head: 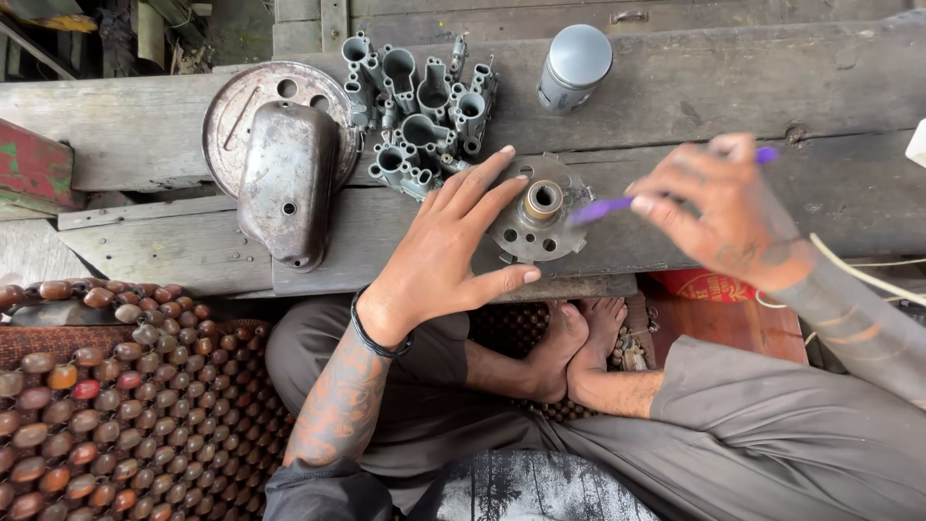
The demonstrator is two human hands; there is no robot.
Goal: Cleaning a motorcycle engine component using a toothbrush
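Left hand (451, 253) lies flat with fingers spread, and we record it pressing down on the near-left edge of a round grey metal part (538, 220), grasping nothing. That part rests on the weathered wooden planks (675, 87) and carries a short brass-coloured collar at its centre, with several small holes around it. We note the right hand (725, 214) closed around a purple-handled brush (600, 208), its tip held just beside the right edge of the round part; motion blur prevents us from saying whether the tip touches the metal. We observe a cast cluster of grey tubes (422, 111) just behind the left fingertips. A dented metal cover (287, 181) lies to the left, overlapping a round perforated plate (241, 106). A grey cylindrical can (573, 66) stands upright farther back. We see the person seated cross-legged, bare feet (579, 338) below the plank edge, beside a beaded wooden mat (106, 396).
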